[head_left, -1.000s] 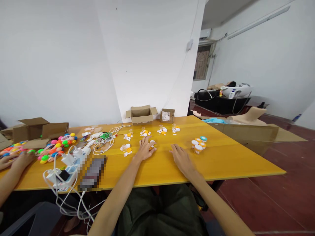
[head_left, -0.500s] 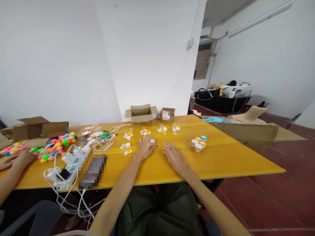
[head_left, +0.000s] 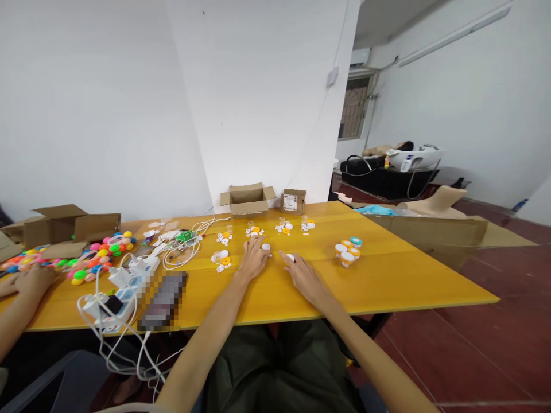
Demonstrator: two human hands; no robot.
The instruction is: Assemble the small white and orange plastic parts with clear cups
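Note:
My left hand [head_left: 255, 259] rests low over the table with its thumb and fingers closed around the edge of a small white round plastic part [head_left: 266, 247]. A short way to the right, my right hand [head_left: 305, 278] pinches a small white disc [head_left: 291, 257] between thumb and fingers. Beyond the left hand lie small piles of white, orange and clear plastic parts [head_left: 224, 259]. To the right of my right hand stands a cluster of round pieces with white, orange and teal tops [head_left: 348, 256].
An open cardboard box [head_left: 248, 205] and a smaller box [head_left: 294, 202] stand against the wall. On the left are a power strip [head_left: 129, 295] with white cables, a blurred-out phone [head_left: 163, 299], colourful balls [head_left: 92, 261] and another person's hands [head_left: 37, 281].
My right fingers have shifted slightly, and a white disc now shows between them. My left hand stays almost in place, with the round part moved slightly towards it.

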